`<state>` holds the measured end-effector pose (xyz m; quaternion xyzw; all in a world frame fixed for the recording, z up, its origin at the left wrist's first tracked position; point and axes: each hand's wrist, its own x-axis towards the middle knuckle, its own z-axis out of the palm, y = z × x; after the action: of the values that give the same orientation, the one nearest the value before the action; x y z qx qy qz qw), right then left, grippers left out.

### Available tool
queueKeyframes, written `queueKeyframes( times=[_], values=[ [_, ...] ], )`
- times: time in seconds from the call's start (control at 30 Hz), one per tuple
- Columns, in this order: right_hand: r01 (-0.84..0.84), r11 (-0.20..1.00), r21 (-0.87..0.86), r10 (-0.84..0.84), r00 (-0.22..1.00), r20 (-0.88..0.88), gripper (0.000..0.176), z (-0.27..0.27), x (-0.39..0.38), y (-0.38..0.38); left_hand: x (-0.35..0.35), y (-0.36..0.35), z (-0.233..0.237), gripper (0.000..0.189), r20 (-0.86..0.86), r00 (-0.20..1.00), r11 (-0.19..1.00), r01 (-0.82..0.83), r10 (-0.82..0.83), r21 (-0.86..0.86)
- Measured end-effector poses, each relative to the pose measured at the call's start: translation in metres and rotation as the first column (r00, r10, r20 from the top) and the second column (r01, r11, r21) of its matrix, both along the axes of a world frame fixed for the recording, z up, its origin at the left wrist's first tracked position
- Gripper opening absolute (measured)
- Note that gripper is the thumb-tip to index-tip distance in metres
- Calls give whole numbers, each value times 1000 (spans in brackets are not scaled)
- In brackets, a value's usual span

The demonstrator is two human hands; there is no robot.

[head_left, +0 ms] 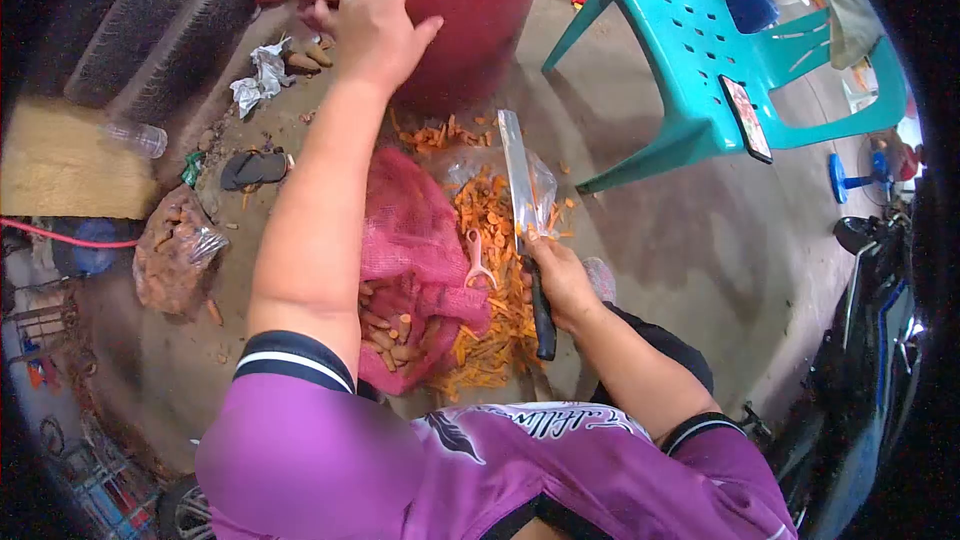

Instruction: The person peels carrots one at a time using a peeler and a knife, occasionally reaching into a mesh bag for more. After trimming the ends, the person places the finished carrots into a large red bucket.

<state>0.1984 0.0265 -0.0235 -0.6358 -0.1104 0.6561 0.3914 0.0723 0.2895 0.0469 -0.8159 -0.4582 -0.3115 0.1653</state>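
My left hand (378, 35) is at the near rim of a large red bucket (470, 30), fingers over the edge and thumb out to the side. Some orange pieces show inside the bucket. My right hand (562, 280) holds a knife (517, 175) around the start of its black handle, its long blade pointing away from me. Below the blade lies a heap of orange root peelings and slices (490, 215), partly on clear plastic. A pale pink Y-shaped peeler (480, 265) rests beside the heap. Left of it, a pink mesh sack (400, 230) holds several brownish roots (392, 345).
A teal plastic chair (660, 50) with a phone (746, 118) on it stands at the right. A plastic bag of brown roots (175, 255), a dark sandal (255, 170) and tires (180, 30) are at the left. A motorcycle (870, 330) is at the far right.
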Motion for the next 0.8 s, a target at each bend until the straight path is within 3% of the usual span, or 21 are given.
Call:
queueKeyframes(
  times=[0.13, 0.3, 0.43, 0.7, 0.77, 0.8],
  values=[
    [13, 999, 32, -13, 1000, 0, 30, -6, -2, 0, -9, -39, -10, 32, 88, 996, 1000, 6, -5, -14],
    [20, 1000, 22, -21, 1000, 16, 30, -6, -12, -2, -15, -89, -20, 30, 180, 984, 998, 29, -18, -55],
    [-22, 999, 29, 22, 1000, 18, 30, -11, -16, -5, -20, -101, -27, 34, 132, 991, 995, -9, 22, -104],
    [-7, 1000, 10, 6, 1000, 11, 31, -15, -14, -8, -8, -31, -11, 38, 160, 987, 999, 28, -34, 35],
    [-21, 1000, -21, 22, 999, 29, 30, -10, -13, -6, -5, -6, 1, 40, 69, 998, 1000, 4, -4, 11],
    [-18, 999, -40, 19, 999, 32, 30, -6, -13, -5, -1, -2, 19, 48, 14, 1000, 989, -12, 14, -146]
  ],
)
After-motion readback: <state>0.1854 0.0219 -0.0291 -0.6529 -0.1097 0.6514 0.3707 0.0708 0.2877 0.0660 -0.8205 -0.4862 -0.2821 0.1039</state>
